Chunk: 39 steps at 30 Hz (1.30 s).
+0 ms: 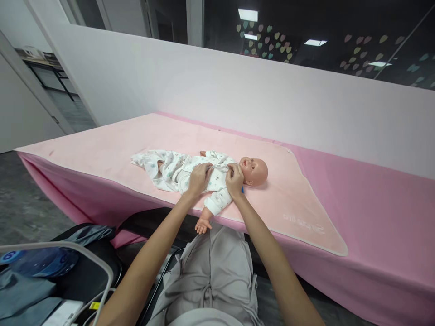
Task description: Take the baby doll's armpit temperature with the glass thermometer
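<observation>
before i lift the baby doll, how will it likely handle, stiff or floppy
The baby doll would probably feel mixed: its bald head looks smooth and firm, so likely stiff there and apt to roll sideways. The near arm hangs past the table edge, so it may dangle. The loose, wrinkled printed clothing will likely shift under your fingers.

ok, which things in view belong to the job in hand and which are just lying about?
In the job:
- doll, lying on its back
- patterned white outfit, worn by the doll, both hands at its front: left hand, right hand
- pale pink mat under the doll

Just lying about:
- water bottle, lower left
- grey-blue cloth near it
</observation>
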Tool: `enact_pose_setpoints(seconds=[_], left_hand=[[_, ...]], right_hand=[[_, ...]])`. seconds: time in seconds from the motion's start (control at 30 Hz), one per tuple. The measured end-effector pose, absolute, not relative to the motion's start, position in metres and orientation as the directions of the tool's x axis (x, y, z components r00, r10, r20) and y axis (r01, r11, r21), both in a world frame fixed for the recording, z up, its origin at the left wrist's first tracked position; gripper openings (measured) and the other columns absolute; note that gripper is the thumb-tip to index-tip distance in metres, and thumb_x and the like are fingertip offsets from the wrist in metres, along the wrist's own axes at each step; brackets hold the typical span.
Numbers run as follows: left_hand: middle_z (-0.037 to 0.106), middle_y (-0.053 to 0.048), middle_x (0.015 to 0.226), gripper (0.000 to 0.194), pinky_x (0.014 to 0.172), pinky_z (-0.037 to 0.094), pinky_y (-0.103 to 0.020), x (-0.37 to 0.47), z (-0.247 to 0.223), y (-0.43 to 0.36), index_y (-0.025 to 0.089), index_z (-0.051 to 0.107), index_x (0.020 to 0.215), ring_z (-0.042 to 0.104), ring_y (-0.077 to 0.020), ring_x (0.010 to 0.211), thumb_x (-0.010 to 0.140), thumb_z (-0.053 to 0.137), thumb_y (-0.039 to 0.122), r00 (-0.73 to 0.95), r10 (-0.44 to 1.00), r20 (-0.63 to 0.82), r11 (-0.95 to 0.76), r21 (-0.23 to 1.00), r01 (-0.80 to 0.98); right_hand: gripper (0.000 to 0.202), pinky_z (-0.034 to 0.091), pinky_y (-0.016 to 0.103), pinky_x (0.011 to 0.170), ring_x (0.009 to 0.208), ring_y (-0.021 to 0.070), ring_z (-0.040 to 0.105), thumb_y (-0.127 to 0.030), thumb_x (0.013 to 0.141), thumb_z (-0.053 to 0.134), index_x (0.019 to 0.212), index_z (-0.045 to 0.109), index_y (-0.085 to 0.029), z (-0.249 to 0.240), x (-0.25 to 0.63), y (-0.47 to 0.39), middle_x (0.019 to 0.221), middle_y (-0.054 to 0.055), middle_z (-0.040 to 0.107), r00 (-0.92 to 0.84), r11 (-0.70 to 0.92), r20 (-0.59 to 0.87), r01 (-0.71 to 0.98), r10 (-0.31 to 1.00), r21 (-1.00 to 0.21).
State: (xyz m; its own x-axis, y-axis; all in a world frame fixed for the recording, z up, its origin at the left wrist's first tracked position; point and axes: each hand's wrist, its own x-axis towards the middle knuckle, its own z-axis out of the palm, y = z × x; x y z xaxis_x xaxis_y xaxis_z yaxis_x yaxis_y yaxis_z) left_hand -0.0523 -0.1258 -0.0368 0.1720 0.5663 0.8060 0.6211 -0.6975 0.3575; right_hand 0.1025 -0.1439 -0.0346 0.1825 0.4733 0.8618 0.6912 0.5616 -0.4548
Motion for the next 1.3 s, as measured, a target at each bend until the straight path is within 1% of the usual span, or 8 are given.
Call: enact_pose_setpoints(seconds=[0.3,0.47,0.53,0.63,0.73,1.03,1.17,1.3], left_hand=[[0.064,-0.007,0.094,0.02,0.08,0.043,-0.034,-0.052,-0.037,-0.126,0.018,0.054,0.1,0.056,-0.0214,0.088,0.093,0.042,0.033,0.157,0.586,0.795,-0.678,0.374,0.633],[0.065,-0.006,0.092,0.024,0.08,0.042,-0.034,-0.052,-0.037,-0.126,0.019,0.057,0.095,0.057,-0.0207,0.087,0.095,0.037,0.033,0.15,0.601,0.785,-0.664,0.386,0.64],[0.065,-0.006,0.09,0.025,0.08,0.042,-0.034,-0.052,-0.036,-0.126,0.019,0.058,0.094,0.057,-0.0207,0.086,0.095,0.037,0.033,0.145,0.594,0.791,-0.669,0.387,0.634],[0.065,-0.007,0.091,0.025,0.08,0.042,-0.035,-0.052,-0.035,-0.127,0.019,0.058,0.094,0.057,-0.0207,0.087,0.095,0.038,0.033,0.145,0.591,0.794,-0.676,0.389,0.625],[0.065,-0.006,0.091,0.024,0.08,0.042,-0.035,-0.052,-0.035,-0.128,0.019,0.058,0.096,0.057,-0.0206,0.087,0.095,0.038,0.033,0.138,0.596,0.791,-0.67,0.396,0.628],[0.065,-0.006,0.093,0.021,0.081,0.042,-0.034,-0.052,-0.037,-0.127,0.019,0.057,0.099,0.057,-0.0201,0.087,0.093,0.042,0.032,0.13,0.571,0.81,-0.677,0.376,0.632],[0.065,-0.004,0.09,0.015,0.082,0.041,-0.035,-0.05,-0.035,-0.13,0.02,0.058,0.095,0.056,-0.0205,0.088,0.09,0.047,0.03,0.129,0.546,0.828,-0.681,0.349,0.644],[0.066,-0.005,0.09,0.013,0.083,0.038,-0.039,-0.051,-0.032,-0.133,0.02,0.06,0.09,0.054,-0.0244,0.091,0.087,0.052,0.03,0.12,0.571,0.812,-0.619,0.33,0.713]], right_hand=[[0.027,0.048,0.032,0.081,0.087,0.0183,0.057,-0.008,0.081,0.035,0.091,0.057,-0.019,-0.035,0.102,-0.145,0.087,0.006,0.061,0.182,0.536,0.854,0.71,0.487,-0.457],[0.034,0.04,0.039,0.098,0.113,0.0231,0.049,-0.014,0.079,0.044,0.111,0.056,-0.015,-0.031,0.101,-0.149,0.117,0.012,0.055,0.033,0.536,0.847,0.761,0.53,-0.365],[0.033,0.038,0.04,0.099,0.115,0.0241,0.047,-0.017,0.08,0.048,0.112,0.057,-0.016,-0.029,0.1,-0.15,0.122,0.013,0.053,-0.034,0.541,0.831,0.774,0.556,-0.33],[0.019,0.04,0.039,0.096,0.11,0.0226,0.051,-0.018,0.084,0.047,0.097,0.06,-0.018,-0.027,0.099,-0.15,0.115,0.011,0.058,-0.055,0.544,0.814,0.77,0.578,-0.334],[0.014,0.041,0.037,0.091,0.101,0.0209,0.054,-0.018,0.086,0.045,0.087,0.059,-0.019,-0.027,0.099,-0.15,0.104,0.009,0.061,-0.038,0.544,0.813,0.762,0.58,-0.352],[0.012,0.04,0.034,0.083,0.089,0.0199,0.052,-0.019,0.09,0.041,0.085,0.052,-0.019,-0.026,0.097,-0.154,0.092,0.008,0.059,-0.031,0.556,0.862,0.775,0.507,-0.299],[0.015,0.038,0.034,0.08,0.085,0.0197,0.051,-0.023,0.092,0.038,0.086,0.051,-0.019,-0.028,0.097,-0.152,0.087,0.007,0.059,-0.027,0.541,0.867,0.791,0.498,-0.286],[0.016,0.037,0.034,0.081,0.084,0.0199,0.05,-0.025,0.093,0.037,0.086,0.051,-0.02,-0.03,0.098,-0.152,0.086,0.006,0.059,-0.027,0.528,0.856,0.797,0.516,-0.293]])
